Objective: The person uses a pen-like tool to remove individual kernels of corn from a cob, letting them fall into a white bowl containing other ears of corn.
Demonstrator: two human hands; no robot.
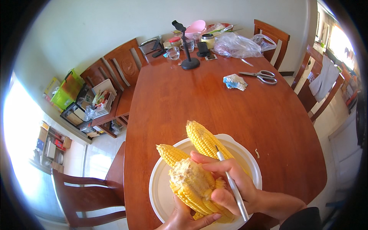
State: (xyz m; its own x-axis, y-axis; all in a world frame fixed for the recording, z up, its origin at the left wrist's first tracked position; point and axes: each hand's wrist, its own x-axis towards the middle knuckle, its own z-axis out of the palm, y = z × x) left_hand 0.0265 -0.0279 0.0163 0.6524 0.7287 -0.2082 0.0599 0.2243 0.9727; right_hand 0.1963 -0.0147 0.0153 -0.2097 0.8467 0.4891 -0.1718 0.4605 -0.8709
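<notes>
My left hand holds a partly stripped corn cob from below, its bare, ragged end tilted up toward the table. My right hand has a slim silver metal tool with a dark thin tip lying between its fingers, and its fingertips reach the cob's right side, by some loose kernels. Two more yellow corn cobs, one longer and one shorter, rest on a round white plastic lid or tray underneath. The lower part of the held cob is still covered in kernels.
Kitchen scissors and a white-and-blue crocheted cloth lie farther up the wooden table. A black stand, glass cups, jars and plastic bags crowd the far end. Wooden chairs flank the table.
</notes>
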